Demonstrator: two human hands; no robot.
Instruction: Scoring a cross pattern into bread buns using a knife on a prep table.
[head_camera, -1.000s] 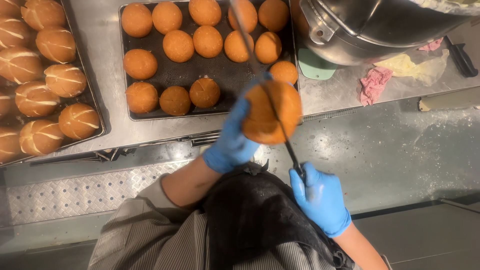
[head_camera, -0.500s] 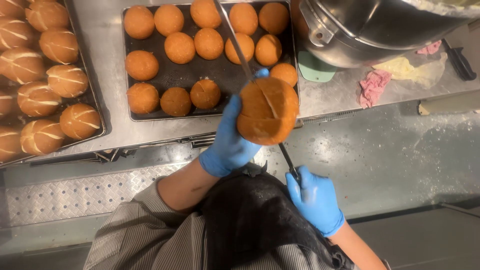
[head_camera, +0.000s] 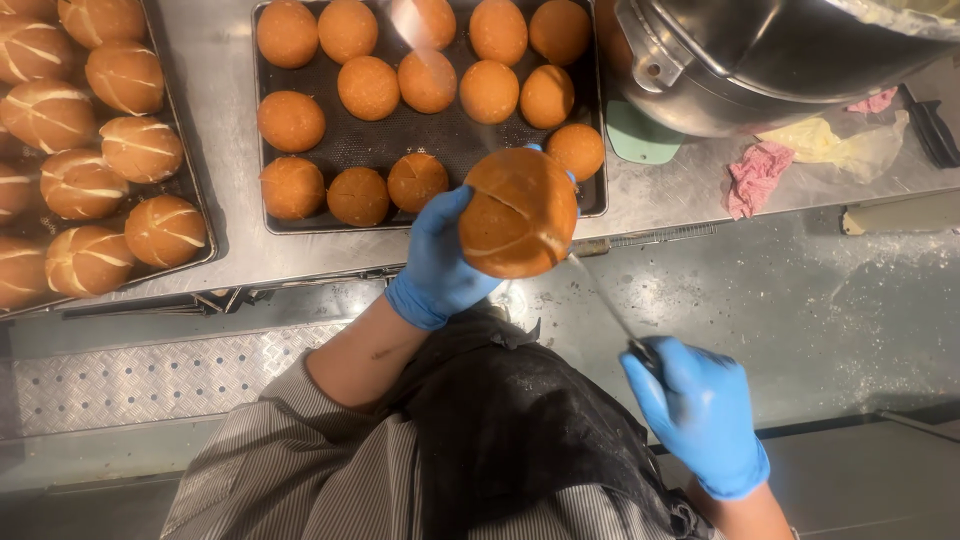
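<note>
Two baking trays are seen on the steel worktop (head_camera: 300, 255). A dark perforated tray (head_camera: 440, 135) at twelve o'clock holds unscored round rolls, and a second tray (head_camera: 195, 215) at ten o'clock holds scored rolls (head_camera: 140, 148) with pale cuts. A large steel mixing bowl (head_camera: 760, 60) is set at two o'clock, with a pink cloth (head_camera: 755, 175) and a crumpled yellow cloth (head_camera: 835, 140) just below it. A dark apron (head_camera: 510, 430) is worn over a striped shirt at six o'clock.

One round roll (head_camera: 520, 212) is held up at the centre of the view, above the near edge of the perforated tray. It is cupped from its nine o'clock side by the left hand (head_camera: 440, 262), in a blue glove, with the fingers curled round its underside and thumb laid on its flank. Pale cuts are seen on its crust. A thin blade (head_camera: 600, 298) runs from the roll's five o'clock edge down to the right hand (head_camera: 700, 410), also gloved, whose fingers are closed about the handle.

The roll is judged light, with a firm crust over a soft crumb that would crush under pressure; it is best held low around the sides, well away from the scored top.
</note>
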